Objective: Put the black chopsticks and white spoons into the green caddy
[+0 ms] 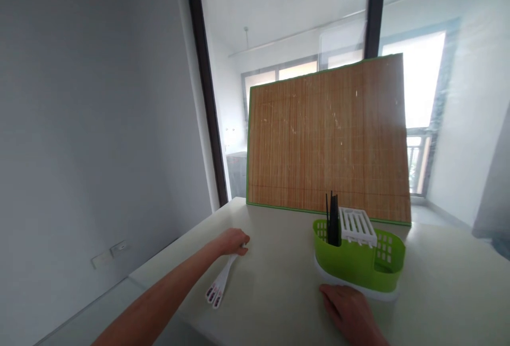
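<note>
My left hand (234, 242) is closed around one end of several white utensils on the left of the white table. Their long white handles (222, 284) fan out toward me, with dark and red print on the tips; the ends under my hand are hidden, so I cannot tell their kind. My right hand (346, 304) rests on the table with its fingers curled, right at the front of a green cutlery basket (350, 263). The basket stands on a white base tray (360, 286). Black chopsticks (333, 221) stand upright in its left part, beside a white slotted rack (357, 226) on top.
A large bamboo mat panel (326, 138) with green edging stands upright at the back of the table (279, 282). Behind it is a dark-framed glass partition (205, 85). A grey wall (87, 123) with sockets (118, 248) is on the left.
</note>
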Tool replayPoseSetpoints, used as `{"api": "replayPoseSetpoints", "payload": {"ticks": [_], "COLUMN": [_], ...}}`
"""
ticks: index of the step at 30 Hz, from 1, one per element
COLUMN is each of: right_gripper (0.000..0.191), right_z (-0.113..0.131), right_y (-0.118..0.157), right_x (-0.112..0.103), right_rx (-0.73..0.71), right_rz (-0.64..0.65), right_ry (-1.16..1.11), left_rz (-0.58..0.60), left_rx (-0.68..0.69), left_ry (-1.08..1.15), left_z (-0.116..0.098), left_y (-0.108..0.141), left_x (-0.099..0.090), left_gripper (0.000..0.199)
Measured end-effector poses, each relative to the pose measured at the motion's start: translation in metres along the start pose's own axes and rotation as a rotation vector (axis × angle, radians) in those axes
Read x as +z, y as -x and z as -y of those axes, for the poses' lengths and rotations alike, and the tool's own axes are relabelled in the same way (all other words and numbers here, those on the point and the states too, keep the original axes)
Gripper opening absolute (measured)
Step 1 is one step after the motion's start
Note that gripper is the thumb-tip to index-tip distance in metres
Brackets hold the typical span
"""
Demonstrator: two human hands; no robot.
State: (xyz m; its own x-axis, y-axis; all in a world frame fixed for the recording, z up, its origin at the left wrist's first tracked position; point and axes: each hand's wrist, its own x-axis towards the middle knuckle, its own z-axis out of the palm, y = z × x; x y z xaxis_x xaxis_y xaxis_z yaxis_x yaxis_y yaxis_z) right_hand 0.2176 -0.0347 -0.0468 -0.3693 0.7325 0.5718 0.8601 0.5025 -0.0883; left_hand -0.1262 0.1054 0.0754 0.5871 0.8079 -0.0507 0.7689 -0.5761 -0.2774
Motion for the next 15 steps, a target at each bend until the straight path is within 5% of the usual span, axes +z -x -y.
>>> {"api": "replayPoseSetpoints", "payload": {"ticks": [9, 15], "right_gripper": [0.028, 0.027], "right_z": [-0.008, -0.009], "right_y": [0.005, 0.005], "right_x": [0.006, 0.006], "right_rx": [0.012, 0.003], "right_rz": [0.032, 0.011], "right_ry": [-0.017, -0.030], "left_rz": [0.038, 0.023], "left_rx": [-0.100, -0.185], "left_ry": [0.058, 0.111], "left_z": [0.006, 0.003], "left_y": [-0.002, 0.004], "left_x": [0.035, 0.040], "left_gripper": [0.021, 0.028]}}
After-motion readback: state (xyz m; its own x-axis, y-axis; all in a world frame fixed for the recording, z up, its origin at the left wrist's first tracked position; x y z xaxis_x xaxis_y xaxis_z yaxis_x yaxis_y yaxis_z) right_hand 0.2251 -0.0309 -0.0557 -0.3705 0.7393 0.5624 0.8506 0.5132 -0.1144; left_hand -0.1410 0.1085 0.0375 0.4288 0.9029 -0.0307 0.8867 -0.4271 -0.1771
